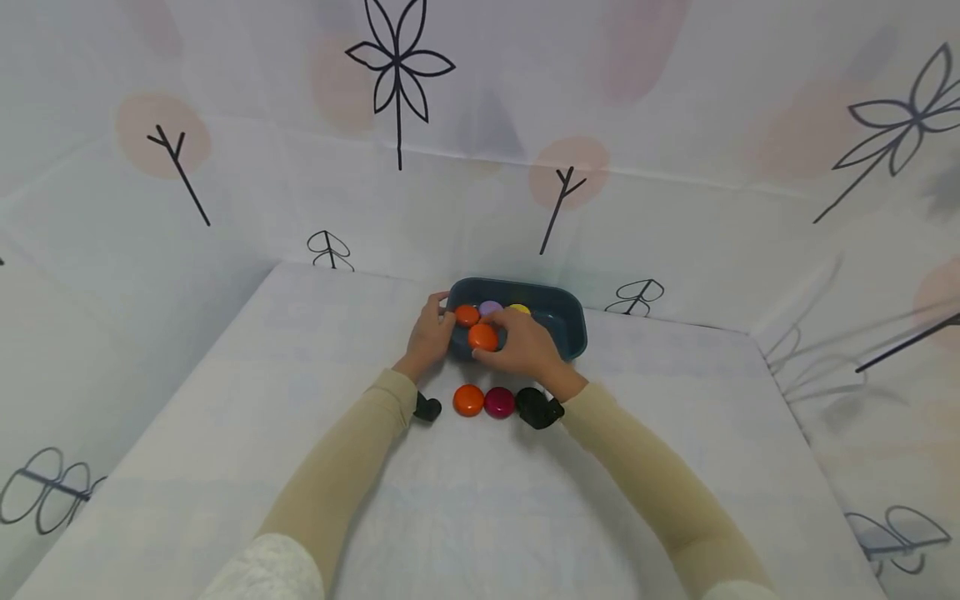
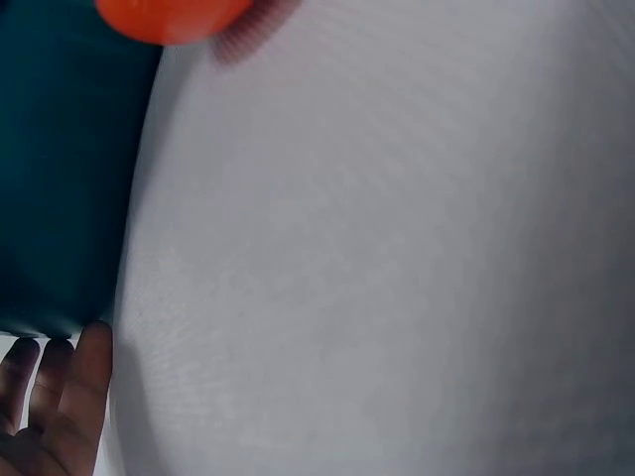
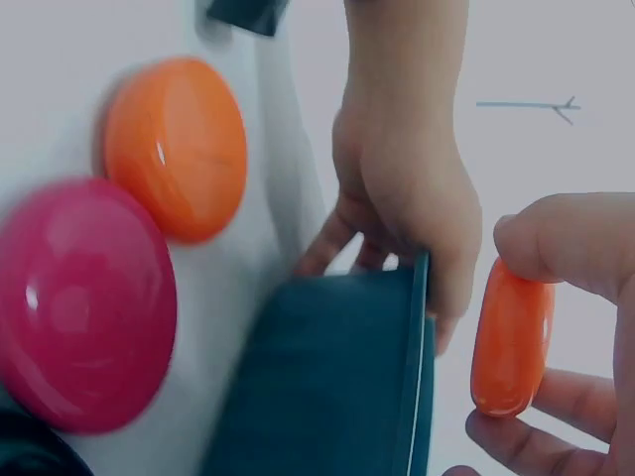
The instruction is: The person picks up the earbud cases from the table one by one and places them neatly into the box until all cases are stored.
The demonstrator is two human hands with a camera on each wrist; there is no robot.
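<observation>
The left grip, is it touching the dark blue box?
Touching. The left wrist view shows the left grip with its fingertips right against the dark blue box.

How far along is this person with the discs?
If discs go into the bin, the orange, purple and yellow ones inside look done. The right hand pinches another orange disc above it; the left hand holds the bin. A third orange disc and a crimson disc on the table seem left.
</observation>
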